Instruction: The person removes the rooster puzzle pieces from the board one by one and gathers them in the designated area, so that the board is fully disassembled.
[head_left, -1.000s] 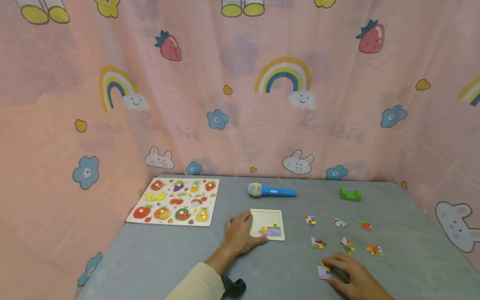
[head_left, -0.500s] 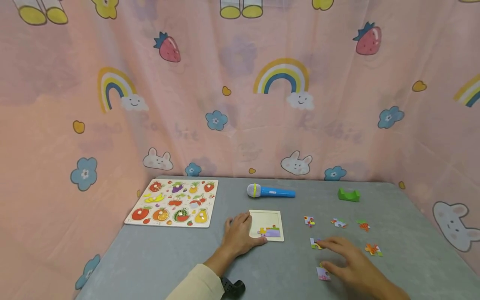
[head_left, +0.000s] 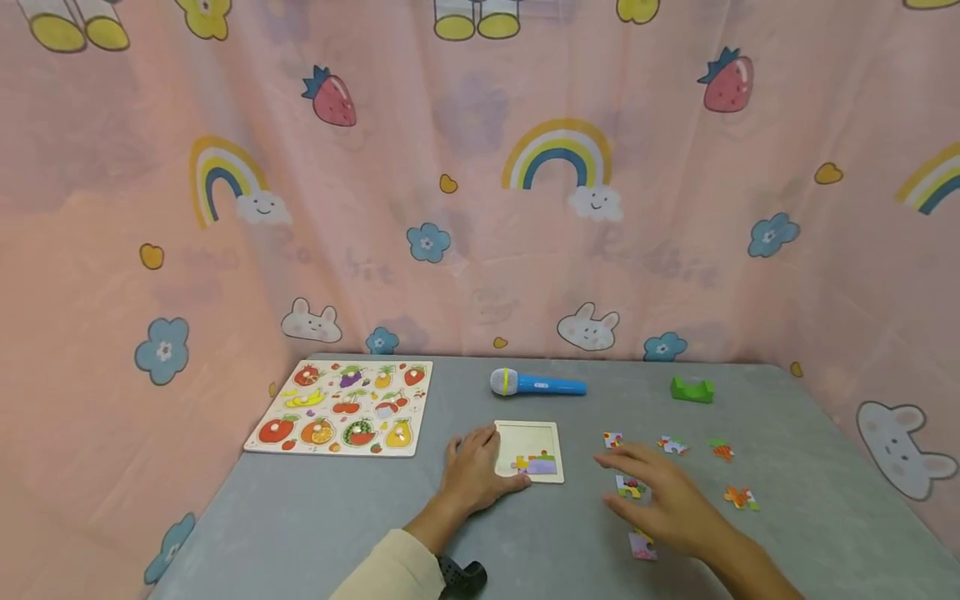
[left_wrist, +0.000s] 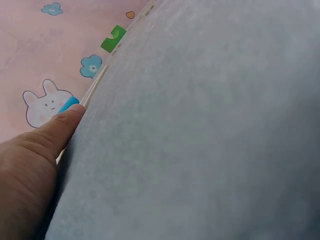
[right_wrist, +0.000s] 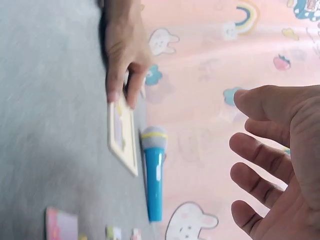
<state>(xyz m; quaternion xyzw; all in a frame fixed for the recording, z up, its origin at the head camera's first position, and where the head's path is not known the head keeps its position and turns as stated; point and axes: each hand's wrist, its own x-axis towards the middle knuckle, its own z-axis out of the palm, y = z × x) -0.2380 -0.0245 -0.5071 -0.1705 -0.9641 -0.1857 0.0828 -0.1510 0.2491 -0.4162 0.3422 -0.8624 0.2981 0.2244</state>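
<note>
In the head view my left hand (head_left: 475, 475) rests against the left side of a small cream puzzle tray (head_left: 557, 450), thumb straight along its near edge. A few joined purple, yellow and green puzzle pieces (head_left: 542, 465) lie in the tray's near right part. To the right, my right hand (head_left: 675, 504) hovers over loose puzzle pieces, fingers apart and holding nothing; the right wrist view shows its fingers (right_wrist: 260, 150) loosely spread. A piece with red and green (head_left: 630, 487) shows between its thumb and fingers. A pink-purple piece (head_left: 642, 546) lies just nearer.
Other loose pieces lie behind and right of the hand, among them an orange piece (head_left: 741, 498). A blue toy microphone (head_left: 551, 385) lies at the back, a green block (head_left: 692, 390) farther right. A fruit knob puzzle board (head_left: 341, 408) lies left; a patterned curtain (head_left: 465, 275) hangs behind.
My right hand has left the pink-purple piece and moved away from me and slightly left over the other pieces, its fingers spreading. My left hand stays at the tray.
</note>
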